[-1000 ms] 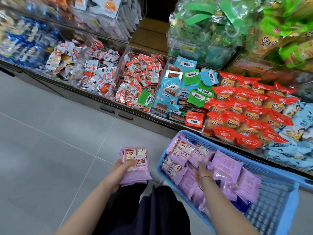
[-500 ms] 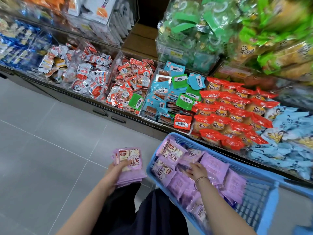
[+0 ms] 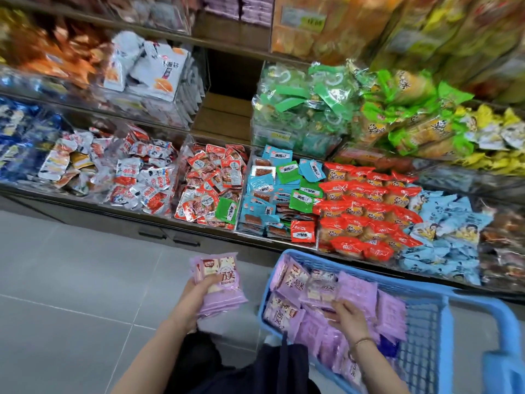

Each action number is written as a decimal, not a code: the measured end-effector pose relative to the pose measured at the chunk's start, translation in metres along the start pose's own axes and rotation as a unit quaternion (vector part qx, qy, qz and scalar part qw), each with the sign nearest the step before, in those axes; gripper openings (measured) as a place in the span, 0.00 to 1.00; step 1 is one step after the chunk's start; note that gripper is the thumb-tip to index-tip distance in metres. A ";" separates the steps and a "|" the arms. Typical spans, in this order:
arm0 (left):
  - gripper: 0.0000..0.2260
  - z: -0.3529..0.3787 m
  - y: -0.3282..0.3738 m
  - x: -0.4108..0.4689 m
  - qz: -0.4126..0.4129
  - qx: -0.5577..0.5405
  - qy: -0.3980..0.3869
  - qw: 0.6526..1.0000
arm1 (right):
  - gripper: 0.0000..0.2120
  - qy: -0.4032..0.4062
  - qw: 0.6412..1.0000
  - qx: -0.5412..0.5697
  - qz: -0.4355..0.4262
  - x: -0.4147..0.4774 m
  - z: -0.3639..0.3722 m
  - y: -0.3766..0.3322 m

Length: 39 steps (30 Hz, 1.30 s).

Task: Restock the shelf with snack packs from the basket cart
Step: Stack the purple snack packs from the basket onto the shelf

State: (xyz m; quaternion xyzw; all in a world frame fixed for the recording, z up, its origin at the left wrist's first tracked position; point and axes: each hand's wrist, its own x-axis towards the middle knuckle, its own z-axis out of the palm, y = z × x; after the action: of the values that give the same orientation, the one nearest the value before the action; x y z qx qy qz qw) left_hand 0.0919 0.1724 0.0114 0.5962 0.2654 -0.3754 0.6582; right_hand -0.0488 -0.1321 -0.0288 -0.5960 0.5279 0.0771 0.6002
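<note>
- Under you is a floor (image 3: 71,280) of large grey tiles with pale joints; your dark clothing (image 3: 255,371) fills the bottom middle of the view.
- Ahead stands a tiered shelf (image 3: 159,214) with a dark front base. Its lowest tier is split into clear bins heaped with small packets: white-and-red ones to the left and red packs (image 3: 366,206) and pale blue ones to the right.
- One tier up, a bare wooden compartment (image 3: 224,115) sits between white pouches and green-wrapped snacks. The top tiers are blurred.
- The blue basket cart (image 3: 447,336) stands just in front of the shelf, to your right, holding loose purple snack packs (image 3: 359,291).
- Your left hand (image 3: 196,291) clasps a stack of purple packs (image 3: 221,285), thumb across the printed face, held over the floor just left of the cart.
- Your right hand (image 3: 346,314), a bracelet (image 3: 363,341) at its wrist, is inside the cart, its fingers lying on the packs there. I cannot tell whether they have closed on one.
</note>
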 end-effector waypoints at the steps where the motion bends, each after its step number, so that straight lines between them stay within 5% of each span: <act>1: 0.09 -0.014 0.010 0.000 0.006 0.006 -0.005 1.000 | 0.06 0.006 1.000 0.004 -0.008 -0.007 0.015 -0.001; 7: 0.10 -0.105 0.063 -0.001 0.053 0.037 0.015 0.998 | 0.08 0.020 0.997 0.055 -0.053 -0.047 0.122 -0.029; 15: 0.11 -0.172 0.119 0.013 0.062 -0.003 0.036 0.997 | 0.15 -0.096 0.970 0.216 -0.053 -0.073 0.218 -0.103; 21: 0.17 -0.169 0.169 0.037 0.056 -0.044 0.028 0.997 | 0.15 -0.154 0.940 0.298 -0.054 -0.053 0.257 -0.166; 29: 0.37 -0.142 0.268 0.056 0.101 -0.059 -0.019 0.993 | 0.21 -0.219 0.919 0.321 -0.062 -0.007 0.295 -0.266; 34: 0.29 -0.125 0.320 0.070 0.152 -0.056 -0.042 0.986 | 0.21 -0.277 0.890 0.348 -0.100 0.005 0.307 -0.321; 37: 0.38 -0.116 0.359 0.075 0.180 -0.042 -0.045 0.982 | 0.21 -0.299 0.874 0.350 -0.156 0.004 0.310 -0.361; 39: 0.34 -0.110 0.386 0.078 0.199 -0.033 -0.051 0.978 | 0.21 -0.308 0.863 0.347 -0.199 0.002 0.312 -0.389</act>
State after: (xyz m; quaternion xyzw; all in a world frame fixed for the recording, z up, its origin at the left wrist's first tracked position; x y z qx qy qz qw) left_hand 0.4606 0.2699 0.1592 0.5955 0.1196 -0.2575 0.7515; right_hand 0.4022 0.0073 0.1328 -0.3874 0.1796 -0.0526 0.9027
